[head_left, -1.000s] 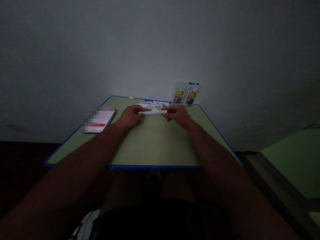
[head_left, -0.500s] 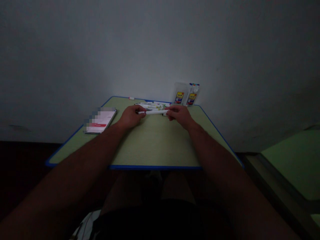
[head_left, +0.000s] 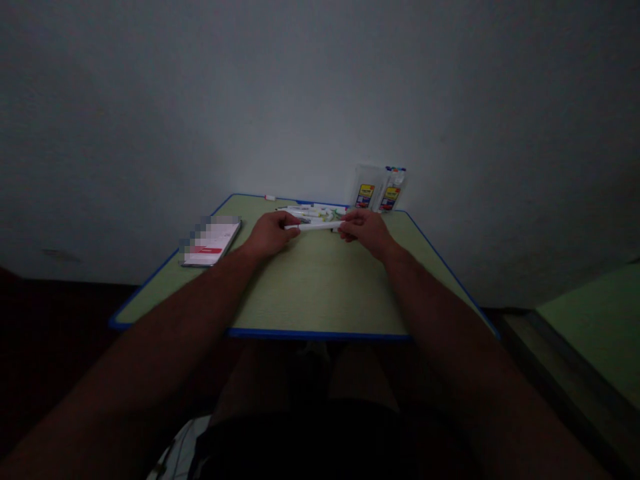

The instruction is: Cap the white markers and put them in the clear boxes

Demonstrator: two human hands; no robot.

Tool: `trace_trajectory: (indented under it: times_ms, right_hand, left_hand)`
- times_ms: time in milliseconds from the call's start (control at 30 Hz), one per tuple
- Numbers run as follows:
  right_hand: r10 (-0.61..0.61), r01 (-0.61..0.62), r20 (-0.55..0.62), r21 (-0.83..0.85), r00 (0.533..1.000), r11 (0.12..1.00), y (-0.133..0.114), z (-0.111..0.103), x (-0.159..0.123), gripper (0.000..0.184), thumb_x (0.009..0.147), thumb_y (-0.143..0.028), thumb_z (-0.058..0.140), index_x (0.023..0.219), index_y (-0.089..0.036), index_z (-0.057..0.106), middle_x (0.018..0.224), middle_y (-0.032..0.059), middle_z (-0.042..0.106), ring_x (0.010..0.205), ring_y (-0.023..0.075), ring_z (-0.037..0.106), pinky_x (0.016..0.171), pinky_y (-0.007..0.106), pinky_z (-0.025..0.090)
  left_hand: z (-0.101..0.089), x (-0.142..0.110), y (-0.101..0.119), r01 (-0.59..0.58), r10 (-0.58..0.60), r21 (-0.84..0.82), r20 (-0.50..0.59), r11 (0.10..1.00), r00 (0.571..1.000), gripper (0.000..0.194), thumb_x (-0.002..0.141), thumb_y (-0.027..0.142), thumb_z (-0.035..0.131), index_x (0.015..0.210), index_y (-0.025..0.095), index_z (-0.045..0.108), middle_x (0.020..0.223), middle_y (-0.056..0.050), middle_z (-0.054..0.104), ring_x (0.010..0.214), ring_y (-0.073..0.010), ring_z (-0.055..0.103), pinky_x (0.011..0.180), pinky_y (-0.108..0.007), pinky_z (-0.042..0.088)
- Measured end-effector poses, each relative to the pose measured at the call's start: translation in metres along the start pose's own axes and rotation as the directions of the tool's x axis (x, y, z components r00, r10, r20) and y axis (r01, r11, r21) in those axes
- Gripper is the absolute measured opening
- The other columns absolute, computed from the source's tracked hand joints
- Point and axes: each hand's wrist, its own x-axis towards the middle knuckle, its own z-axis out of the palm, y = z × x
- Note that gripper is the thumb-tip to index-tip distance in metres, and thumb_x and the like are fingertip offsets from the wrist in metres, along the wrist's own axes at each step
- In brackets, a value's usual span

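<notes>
The big grey wall (head_left: 300, 100) stands just behind the far edge of the table (head_left: 320, 287), so there looks to be little room that way. The table has blue edges, and there seems to be more room to move toward its near edge. Over the far half of the table are the left hand (head_left: 270, 235) and the right hand (head_left: 369, 232). Near the table's left edge lies a phone (head_left: 213, 241), its screen partly blurred. At the table's far right, two clear marker cases (head_left: 366, 190) lean up; the right one has colored tops in it. Loose white markers (head_left: 310, 212) lie at the table's far middle, just past the hands. One white marker (head_left: 317, 227) is pinched between both hands, an end in each, so neither hand is free. A tiny red-and-white piece (head_left: 271, 197) sits by the table's far left edge.
</notes>
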Motion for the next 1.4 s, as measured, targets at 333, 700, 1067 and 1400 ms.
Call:
trace_trajectory:
  times_ms: [333, 700, 1067, 1400]
  right_hand:
    - [0.028, -0.036, -0.097, -0.084, 0.995, 0.996, 0.000, -0.003, 0.000, 0.011, 0.071, -0.016, 0.078, 0.081, -0.012, 0.074, 0.059, 0.0015, 0.066, 0.047, 0.0091, 0.056, 0.046, 0.021, 0.048]
    - [0.076, -0.081, -0.085, -0.052, 0.993, 0.995, 0.001, -0.004, 0.001, 0.007, 0.077, -0.009, 0.071, 0.083, -0.012, 0.075, 0.064, 0.0036, 0.071, 0.050, 0.0104, 0.062, 0.050, 0.021, 0.054]
    - [0.106, -0.110, 0.063, 0.068, 0.992, 0.992, 0.003, -0.014, 0.000, 0.010, 0.073, -0.015, 0.079, 0.080, -0.013, 0.073, 0.067, 0.0042, 0.071, 0.053, 0.0111, 0.064, 0.054, 0.024, 0.056]
    - [0.104, -0.132, 0.168, 0.161, 0.980, 0.978, 0.006, -0.022, -0.001, 0.029, 0.061, -0.028, 0.090, 0.078, -0.014, 0.072, 0.071, 0.0047, 0.072, 0.056, 0.0115, 0.063, 0.057, 0.026, 0.056]
  left_hand:
    - [0.000, 0.001, -0.002, 0.061, -0.062, -0.213, 0.002, 0.975, 0.998, 0.017, 0.070, 0.024, 0.081, 0.083, 0.016, 0.075, 0.070, -0.003, 0.069, 0.061, -0.0137, 0.062, 0.061, -0.028, 0.049]
    - [-0.002, 0.000, 0.005, 0.148, -0.147, -0.267, 0.025, 0.952, 0.989, 0.012, 0.070, 0.016, 0.080, 0.081, 0.015, 0.076, 0.066, -0.004, 0.069, 0.060, -0.0139, 0.062, 0.064, -0.029, 0.050]
    - [-0.003, -0.001, 0.004, 0.149, -0.136, -0.423, 0.060, 0.894, 0.989, 0.010, 0.066, 0.014, 0.080, 0.072, 0.015, 0.071, 0.060, -0.002, 0.065, 0.056, -0.0126, 0.058, 0.065, -0.030, 0.052]
    - [-0.006, -0.003, 0.006, 0.149, -0.120, -0.436, 0.092, 0.887, 0.988, 0.011, 0.064, 0.010, 0.077, 0.073, 0.015, 0.071, 0.062, -0.003, 0.067, 0.058, -0.0131, 0.058, 0.068, -0.032, 0.053]
